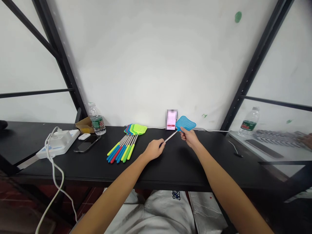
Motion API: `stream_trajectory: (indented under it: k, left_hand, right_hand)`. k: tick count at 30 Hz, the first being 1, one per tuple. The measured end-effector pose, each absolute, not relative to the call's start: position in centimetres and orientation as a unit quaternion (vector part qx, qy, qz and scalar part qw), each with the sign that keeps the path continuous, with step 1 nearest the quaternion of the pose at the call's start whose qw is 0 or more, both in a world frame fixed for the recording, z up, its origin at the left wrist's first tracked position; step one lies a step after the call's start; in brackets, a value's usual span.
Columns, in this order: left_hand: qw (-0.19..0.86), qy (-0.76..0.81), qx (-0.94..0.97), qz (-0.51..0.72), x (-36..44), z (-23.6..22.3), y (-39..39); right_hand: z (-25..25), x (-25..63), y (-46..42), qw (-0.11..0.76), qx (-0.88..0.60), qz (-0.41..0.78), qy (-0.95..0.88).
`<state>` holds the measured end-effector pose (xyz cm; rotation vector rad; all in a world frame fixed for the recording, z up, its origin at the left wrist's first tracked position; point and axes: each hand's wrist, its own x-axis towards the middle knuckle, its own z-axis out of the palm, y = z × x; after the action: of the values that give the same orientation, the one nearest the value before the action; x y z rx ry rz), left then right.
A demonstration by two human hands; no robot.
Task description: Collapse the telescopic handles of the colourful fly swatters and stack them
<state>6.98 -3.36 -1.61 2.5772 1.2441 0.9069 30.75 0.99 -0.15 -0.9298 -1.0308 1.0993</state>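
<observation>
My left hand (154, 149) is closed around the lower end of a telescopic fly swatter's thin metal shaft (170, 137), and its handle is hidden in my fingers. My right hand (189, 137) pinches the same swatter just below its blue plastic mesh head (185, 123). To the left of my hands, a fanned bundle of several fly swatters (122, 149) lies on the black tabletop (195, 169), with coloured grips and green and blue heads. Neither hand touches the bundle.
A phone with a blurred screen (171, 119) stands against the wall. Farther left are a water bottle (97, 119), a black phone (86, 143), and a white power strip (58, 143) with cables. At right, a co-worker's hand (305, 140) lies near a keyboard (278, 138).
</observation>
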Motion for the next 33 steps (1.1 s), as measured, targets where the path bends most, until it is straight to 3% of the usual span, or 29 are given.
stream_trajectory:
  k: [33]
  left_hand:
    - [0.036, 0.423, 0.854, 0.302, 7.2, -1.7, -3.4]
  right_hand:
    - [-1.3, 28.8, 0.9, 0.617, -0.415, 0.450, -0.494]
